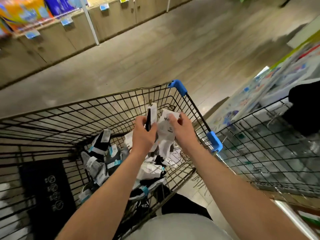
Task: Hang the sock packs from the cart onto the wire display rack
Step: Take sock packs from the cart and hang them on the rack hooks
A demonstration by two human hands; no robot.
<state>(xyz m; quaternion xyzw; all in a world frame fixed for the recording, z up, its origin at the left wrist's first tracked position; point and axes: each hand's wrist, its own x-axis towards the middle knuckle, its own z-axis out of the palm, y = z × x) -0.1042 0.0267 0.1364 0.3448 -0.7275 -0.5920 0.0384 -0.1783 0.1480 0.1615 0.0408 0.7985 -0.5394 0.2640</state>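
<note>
Two hands meet above a wire cart (103, 98) in a store aisle. The left hand (143, 134) grips a dark sock pack (153, 113) by its white card, fingers curled round it, while the right hand (183, 129) pinches the top of a white sock pack (165, 131) just beside it. More sock packs (102, 153) lie heaped in the cart's basket below. A wire display rack (259, 144) stands just right of the cart.
</note>
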